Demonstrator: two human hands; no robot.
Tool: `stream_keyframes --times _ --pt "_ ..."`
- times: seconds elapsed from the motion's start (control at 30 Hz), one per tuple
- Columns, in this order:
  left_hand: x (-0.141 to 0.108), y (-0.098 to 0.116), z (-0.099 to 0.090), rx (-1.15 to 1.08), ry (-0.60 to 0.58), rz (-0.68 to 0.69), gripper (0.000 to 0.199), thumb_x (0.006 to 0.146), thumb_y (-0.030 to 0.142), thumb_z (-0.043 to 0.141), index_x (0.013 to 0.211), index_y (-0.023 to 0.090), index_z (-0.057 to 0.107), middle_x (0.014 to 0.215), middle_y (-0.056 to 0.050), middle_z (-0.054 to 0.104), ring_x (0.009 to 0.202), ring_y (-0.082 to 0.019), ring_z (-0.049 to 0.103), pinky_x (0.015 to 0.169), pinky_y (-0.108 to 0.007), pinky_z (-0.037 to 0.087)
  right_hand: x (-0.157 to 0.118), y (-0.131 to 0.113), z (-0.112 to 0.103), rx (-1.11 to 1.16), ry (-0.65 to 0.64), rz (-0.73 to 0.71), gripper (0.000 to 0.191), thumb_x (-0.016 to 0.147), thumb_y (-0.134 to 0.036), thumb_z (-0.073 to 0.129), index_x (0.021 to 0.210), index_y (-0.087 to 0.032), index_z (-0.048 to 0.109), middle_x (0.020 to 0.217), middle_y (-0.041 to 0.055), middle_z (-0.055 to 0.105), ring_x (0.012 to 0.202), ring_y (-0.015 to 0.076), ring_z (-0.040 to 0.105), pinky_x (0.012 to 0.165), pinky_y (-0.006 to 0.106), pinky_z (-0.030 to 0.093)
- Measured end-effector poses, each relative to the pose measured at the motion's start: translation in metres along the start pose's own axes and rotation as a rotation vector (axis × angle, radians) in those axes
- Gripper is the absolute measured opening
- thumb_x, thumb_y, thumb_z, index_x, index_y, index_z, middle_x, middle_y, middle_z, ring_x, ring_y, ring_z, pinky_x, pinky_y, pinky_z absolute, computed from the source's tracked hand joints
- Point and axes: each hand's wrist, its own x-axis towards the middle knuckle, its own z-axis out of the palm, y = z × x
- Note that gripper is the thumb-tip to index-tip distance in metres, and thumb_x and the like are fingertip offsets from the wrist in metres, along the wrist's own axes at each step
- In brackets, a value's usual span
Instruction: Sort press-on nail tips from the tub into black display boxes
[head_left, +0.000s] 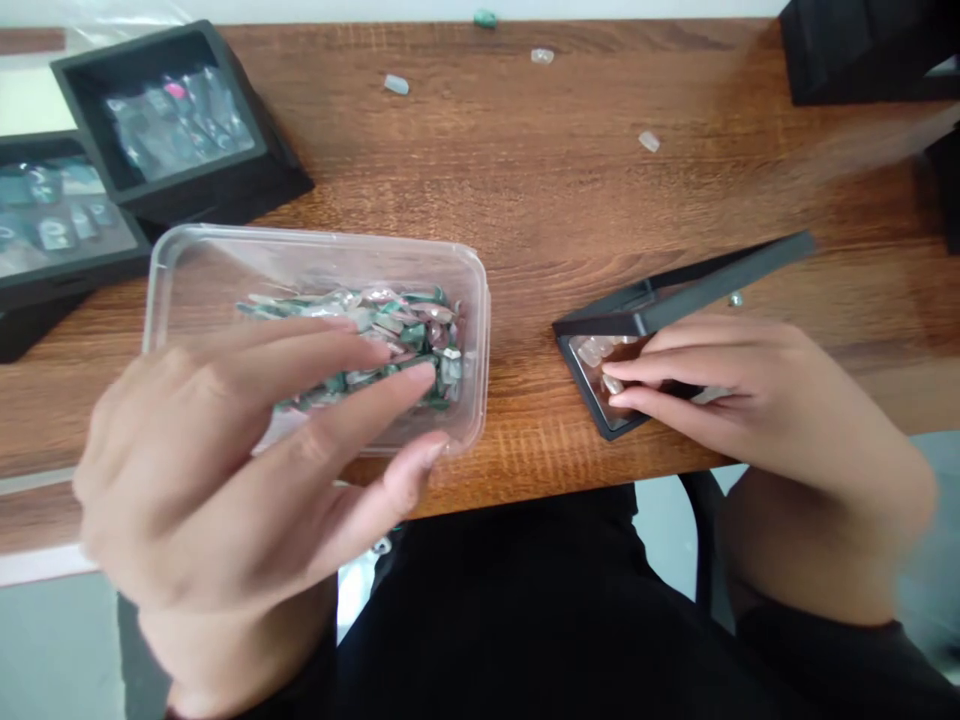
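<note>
My left hand is over a clear plastic container, fingers spread and holding nothing that I can see. Inside lies a heap of press-on nails in green, pinkish and clear tones, partly hidden by my fingers. On the right, my right hand pinches a small pale press-on nail between thumb and fingertips. It is just over the base of a small black case, whose lid is tilted up. Several pale nails sit in that case, beyond my fingertips.
Two black boxes with clear windows, one at the upper left and one at the left edge, show nails inside. Loose nails are scattered over the wooden table. A black object stands at the upper right.
</note>
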Motion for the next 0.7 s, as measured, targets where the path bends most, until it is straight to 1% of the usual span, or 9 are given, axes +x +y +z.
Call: stream_keyframes --times 0.07,0.13,0.2,0.27,0.37,0.43,0.5,0.6,0.7 --pt "-0.005 -0.009 -0.002 0.075 -0.035 0.067 0.037 0.090 0.042 0.068 0.128 0.039 0.068 0.121 -0.004 0.072 0.105 -0.031 0.070 0.086 -0.045 0.050 0.000 -0.001 0.001 0.025 0.009 0.004 0.006 0.092 -0.027 0.074 0.095 -0.029 0.079 0.094 -0.0019 0.080 0.082 0.0182 0.074 0.072 0.033 0.055" --pt "-0.008 -0.017 -0.001 0.133 -0.020 0.108 0.039 0.090 0.042 0.069 0.129 0.038 0.066 0.120 -0.004 0.072 0.102 -0.031 0.070 0.083 -0.044 0.049 0.000 -0.002 0.002 0.053 0.024 0.013 0.006 0.093 -0.027 0.074 0.096 -0.029 0.079 0.091 -0.0026 0.080 0.081 0.0174 0.074 0.071 0.032 0.055" --pt "-0.006 -0.022 0.001 0.164 -0.025 0.181 0.030 0.090 0.039 0.069 0.120 0.034 0.067 0.109 -0.003 0.074 0.100 -0.030 0.071 0.080 -0.043 0.047 0.001 -0.003 0.002 0.067 0.037 0.017 0.008 0.093 -0.026 0.075 0.098 -0.030 0.080 0.087 -0.0033 0.079 0.079 0.0167 0.074 0.068 0.031 0.055" --pt "-0.003 -0.025 0.004 0.170 -0.027 0.292 0.021 0.091 0.037 0.070 0.110 0.029 0.068 0.095 -0.003 0.073 0.096 -0.029 0.072 0.076 -0.041 0.045 0.002 -0.005 0.001 0.060 0.025 0.038 0.008 0.093 -0.026 0.075 0.098 -0.029 0.080 0.087 -0.0029 0.080 0.078 0.0163 0.073 0.067 0.031 0.055" --pt "0.003 -0.027 0.011 0.120 0.023 0.401 0.021 0.087 0.041 0.075 0.097 0.023 0.072 0.081 -0.003 0.071 0.081 -0.028 0.069 0.066 -0.038 0.042 0.002 -0.007 -0.001 0.038 -0.033 0.087 0.009 0.095 -0.024 0.072 0.099 -0.025 0.080 0.092 0.0006 0.080 0.081 0.0168 0.073 0.072 0.031 0.056" --pt "0.005 -0.027 0.014 0.084 0.028 0.413 0.024 0.085 0.042 0.079 0.093 0.021 0.073 0.076 -0.004 0.069 0.073 -0.026 0.064 0.063 -0.038 0.041 0.002 -0.007 -0.002 0.035 -0.040 0.106 0.009 0.094 -0.023 0.073 0.100 -0.023 0.080 0.093 0.0021 0.080 0.080 0.0164 0.072 0.073 0.031 0.056" --pt "0.006 -0.026 0.015 0.069 0.020 0.396 0.023 0.084 0.041 0.079 0.091 0.020 0.073 0.072 -0.004 0.067 0.069 -0.025 0.060 0.062 -0.039 0.041 0.001 -0.006 -0.003 0.051 -0.016 0.112 0.012 0.092 -0.023 0.076 0.103 -0.022 0.079 0.088 0.0011 0.077 0.076 0.0145 0.069 0.071 0.030 0.055" --pt "0.004 -0.025 0.014 0.071 0.005 0.412 0.023 0.086 0.041 0.079 0.091 0.018 0.074 0.070 -0.004 0.065 0.067 -0.024 0.057 0.061 -0.038 0.039 -0.001 -0.003 -0.002 0.070 -0.001 0.102 0.019 0.091 -0.022 0.078 0.110 -0.022 0.077 0.072 -0.0029 0.065 0.066 0.0107 0.061 0.064 0.027 0.049" --pt "0.001 -0.025 0.012 0.052 0.004 0.451 0.027 0.084 0.042 0.081 0.093 0.016 0.076 0.071 -0.004 0.067 0.070 -0.026 0.060 0.060 -0.039 0.040 -0.002 0.000 0.000 0.066 0.005 0.069 0.023 0.091 -0.021 0.077 0.114 -0.022 0.075 0.068 -0.0048 0.055 0.062 0.0090 0.054 0.060 0.026 0.045"
